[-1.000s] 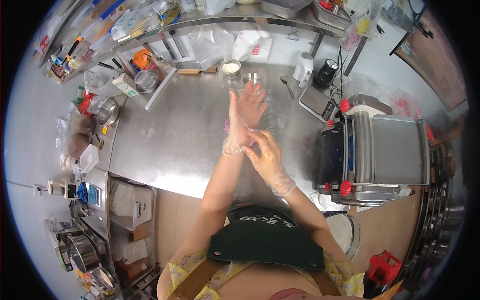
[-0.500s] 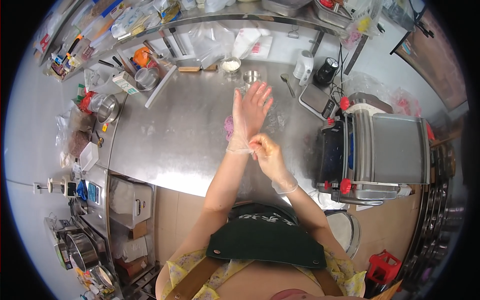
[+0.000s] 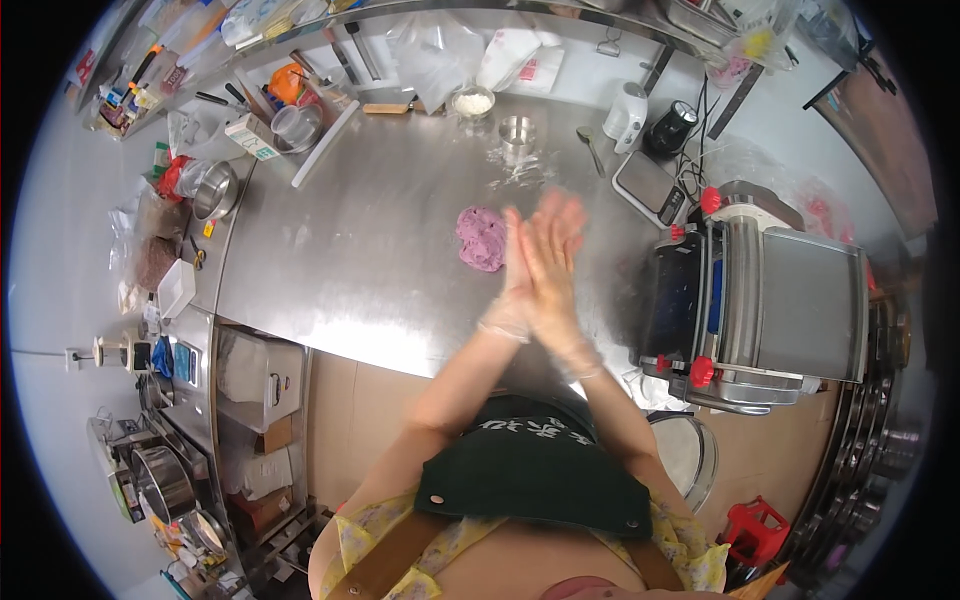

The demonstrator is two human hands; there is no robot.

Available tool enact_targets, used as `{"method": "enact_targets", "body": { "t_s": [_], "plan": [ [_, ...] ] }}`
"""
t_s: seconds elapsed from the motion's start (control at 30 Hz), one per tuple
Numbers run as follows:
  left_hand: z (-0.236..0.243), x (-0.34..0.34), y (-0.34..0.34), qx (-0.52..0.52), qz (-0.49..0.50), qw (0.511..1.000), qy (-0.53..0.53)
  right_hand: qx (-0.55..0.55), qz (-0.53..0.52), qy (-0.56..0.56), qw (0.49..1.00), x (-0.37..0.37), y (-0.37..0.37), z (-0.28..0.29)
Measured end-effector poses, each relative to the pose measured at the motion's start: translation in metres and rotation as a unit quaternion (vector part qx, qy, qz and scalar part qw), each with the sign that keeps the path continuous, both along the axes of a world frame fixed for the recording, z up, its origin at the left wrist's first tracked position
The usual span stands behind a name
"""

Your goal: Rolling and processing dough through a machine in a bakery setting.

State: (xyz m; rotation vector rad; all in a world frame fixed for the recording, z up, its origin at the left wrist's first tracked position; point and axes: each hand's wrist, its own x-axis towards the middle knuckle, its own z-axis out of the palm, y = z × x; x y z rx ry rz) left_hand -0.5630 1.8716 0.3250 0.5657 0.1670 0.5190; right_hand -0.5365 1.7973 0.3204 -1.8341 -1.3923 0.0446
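Note:
My left hand (image 3: 517, 265) and my right hand (image 3: 552, 283), both in clear disposable gloves, press flat against each other with straightened fingers, which are blurred at the tips. Just left of them a lump of pink-purple dough (image 3: 481, 239) rests on the steel worktop (image 3: 350, 250). Beyond the hands are a small steel cup (image 3: 518, 135) with white powder scattered below it and a bowl of white powder (image 3: 473, 103).
A steel roller machine (image 3: 755, 310) occupies the right end, with a scale (image 3: 648, 187), spoon (image 3: 590, 148) and white mixer (image 3: 626, 116) behind. Steel bowl (image 3: 215, 190), bags and containers crowd the left. A shelf (image 3: 560, 15) spans the back.
My right hand has let go of the left glove's cuff and now lies palm to palm with my left. Both moved slightly rightward, uncovering more dough. The view has shifted a little.

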Motion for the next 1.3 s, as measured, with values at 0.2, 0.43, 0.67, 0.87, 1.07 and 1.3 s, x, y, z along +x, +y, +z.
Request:
{"method": "enact_targets", "body": {
  "t_s": [0.2, 0.43, 0.67, 0.87, 1.07, 1.3],
  "plan": [
    [-0.107, -0.036, 0.055, 0.008, 0.132, 0.972, 0.195, -0.040, 0.082, 0.377, 0.922, 0.002, -0.008, -0.066],
    [-0.154, -0.064, 0.163, 0.083, 0.208, 0.862, 0.455, -0.057, -0.148, 0.508, 0.847, 0.065, 0.065, -0.142],
    [-0.181, -0.024, 0.168, 0.312, 0.061, 0.822, 0.473, -0.053, -0.199, 0.579, 0.789, 0.049, 0.114, -0.218],
    [-0.148, -0.024, 0.038, 0.644, 0.207, 0.673, 0.300, 0.102, -0.196, 0.758, 0.614, 0.034, 0.074, -0.237],
    [-0.129, -0.036, 0.067, 0.692, 0.201, 0.598, 0.352, 0.215, -0.116, 0.859, 0.449, 0.050, 0.060, -0.212],
    [-0.207, -0.085, 0.111, -0.129, 0.000, 0.961, 0.245, -0.003, -0.146, 0.660, 0.737, 0.023, 0.120, -0.171]
  ]
}}
